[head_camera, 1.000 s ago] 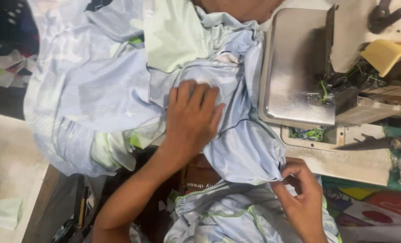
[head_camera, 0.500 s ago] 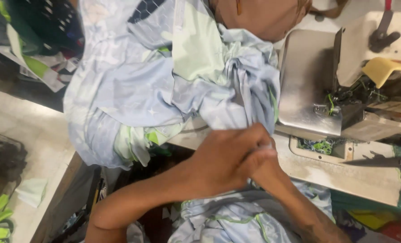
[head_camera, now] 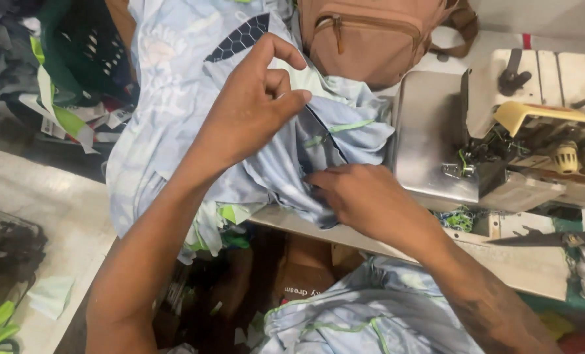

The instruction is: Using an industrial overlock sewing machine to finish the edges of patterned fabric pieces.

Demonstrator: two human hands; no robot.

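A heap of pale blue fabric pieces (head_camera: 174,124) with light green trim lies on the table left of a sewing machine (head_camera: 502,151). My left hand (head_camera: 253,105) is raised over the heap and pinches a fold of the blue fabric between thumb and fingers. Lower and to the right, my right hand (head_camera: 364,196) rests palm down on the same fabric, its fingertips gripping a dark-edged seam near the machine's metal plate (head_camera: 430,137). More blue fabric (head_camera: 364,314) hangs below the table edge.
A brown backpack (head_camera: 378,33) stands behind the heap. A dark green basket (head_camera: 82,52) and cloth scraps lie at the left. Thread clippings (head_camera: 463,219) sit under the machine. A cardboard box (head_camera: 299,275) is under the table.
My left hand has lifted from the table edge up onto the heap and pinched a fold. My right hand has come up onto the fabric by the machine. The view has shifted left.
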